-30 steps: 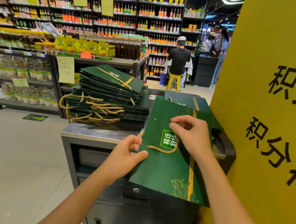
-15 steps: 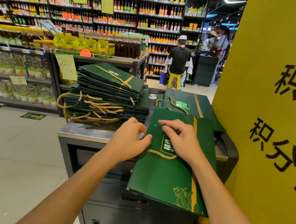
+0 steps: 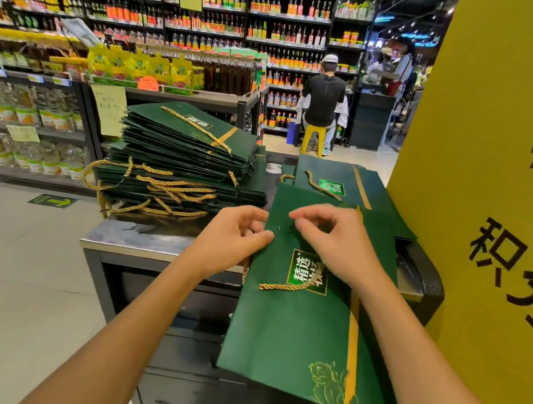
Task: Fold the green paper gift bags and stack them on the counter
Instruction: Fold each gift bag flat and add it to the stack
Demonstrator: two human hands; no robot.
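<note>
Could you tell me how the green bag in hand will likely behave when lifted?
Probably stiff: the green bag overhangs the counter without drooping. Likely light: the left hand and right hand merely pinch it.

Seeing bottle shelves [image 3: 287,23] lining the back, yellow pouches [image 3: 139,68] standing on the nearer rack [image 3: 187,97]. Spotting a person in a black shirt [image 3: 323,99] sitting on a yellow stool [image 3: 314,129], facing away. Noting a yellow sign panel [image 3: 496,127] standing at right, green floor arrow [image 3: 53,201] lying at left.
</note>
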